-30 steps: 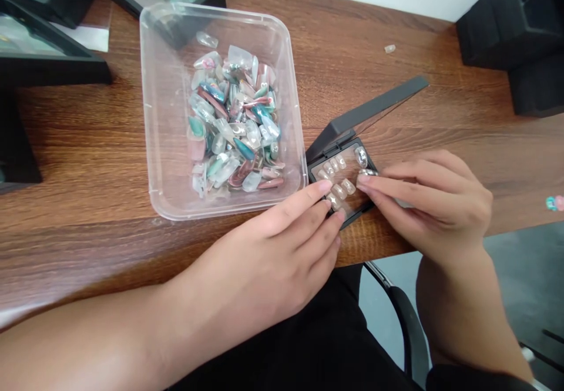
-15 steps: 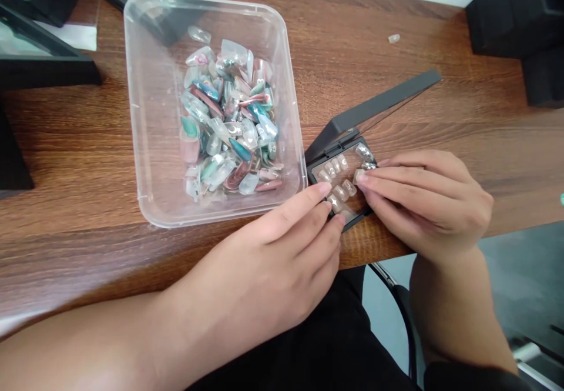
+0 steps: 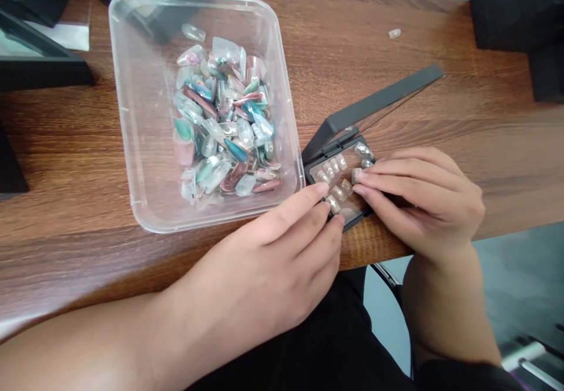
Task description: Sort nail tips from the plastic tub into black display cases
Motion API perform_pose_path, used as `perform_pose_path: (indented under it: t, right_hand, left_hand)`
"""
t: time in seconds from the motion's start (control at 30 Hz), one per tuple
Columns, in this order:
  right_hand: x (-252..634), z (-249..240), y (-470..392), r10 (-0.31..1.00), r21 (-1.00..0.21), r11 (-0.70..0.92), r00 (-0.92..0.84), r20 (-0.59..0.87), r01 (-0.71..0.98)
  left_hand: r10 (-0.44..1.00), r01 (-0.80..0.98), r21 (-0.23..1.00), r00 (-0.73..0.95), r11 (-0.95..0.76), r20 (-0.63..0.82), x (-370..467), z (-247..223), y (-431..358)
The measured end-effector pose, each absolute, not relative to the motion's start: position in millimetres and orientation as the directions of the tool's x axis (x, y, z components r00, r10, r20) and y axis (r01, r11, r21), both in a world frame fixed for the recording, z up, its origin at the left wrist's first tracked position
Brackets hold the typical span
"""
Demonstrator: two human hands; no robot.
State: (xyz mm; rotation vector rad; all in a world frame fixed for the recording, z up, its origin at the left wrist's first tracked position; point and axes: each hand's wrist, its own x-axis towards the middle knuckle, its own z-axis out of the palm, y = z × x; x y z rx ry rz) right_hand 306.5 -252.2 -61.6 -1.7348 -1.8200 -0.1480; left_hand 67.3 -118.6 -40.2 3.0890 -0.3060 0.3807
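Note:
A small black case [image 3: 304, 159] with a clear-windowed lid [image 3: 383, 100] stands open near the table's front edge. Rows of glossy, pale press-on nails [image 3: 333, 166] lie inside it. My left hand [image 3: 282, 250] grips the case along its lower left edge, fingertips at the rim and the thumb hidden. On the right side of the case, my right hand [image 3: 427, 197] has its fingertips closed at one press-on nail [image 3: 355, 175]. The thumb tip sits just below that nail. Several nails near the right fingers are partly covered.
A clear plastic tub [image 3: 126, 114] heaped with loose coloured nails stands left of the case. Black display boxes [image 3: 44, 73] are at the far left, and black boxes [image 3: 506, 14] stack at the back right. One loose nail [image 3: 395, 33] lies on the wooden table [image 3: 335, 26].
My right thumb has dropped slightly away from the index fingertip, and the right hand has shifted a little left. My left hand stays on the case. The view has moved slightly.

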Motion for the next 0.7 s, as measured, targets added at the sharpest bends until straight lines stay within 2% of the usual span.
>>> perform_pose_path:
  t: [0.17, 0.43, 0.7]
  right_hand:
    - [305.8, -60.7, -250.1, 0.879, -0.37, 0.083, 0.107, 0.465, 0.925]
    - [306.5, -62.7, -249.9, 0.875, -0.404, 0.114, 0.102, 0.474, 0.908]
    - [303.5, -58.5, -249.9, 0.886, -0.273, 0.108, 0.032, 0.463, 0.956]
  left_hand:
    - [-0.184, -0.195, 0.02, 0.949, -0.981, 0.257, 66.6, -41.1, -118.9]
    - [-0.205, -0.216, 0.02, 0.949, -0.976, 0.238, 66.3, -41.1, -116.9]
    - [-0.202, -0.212, 0.023, 0.953, -0.977, 0.227, 67.9, -38.5, -115.5]
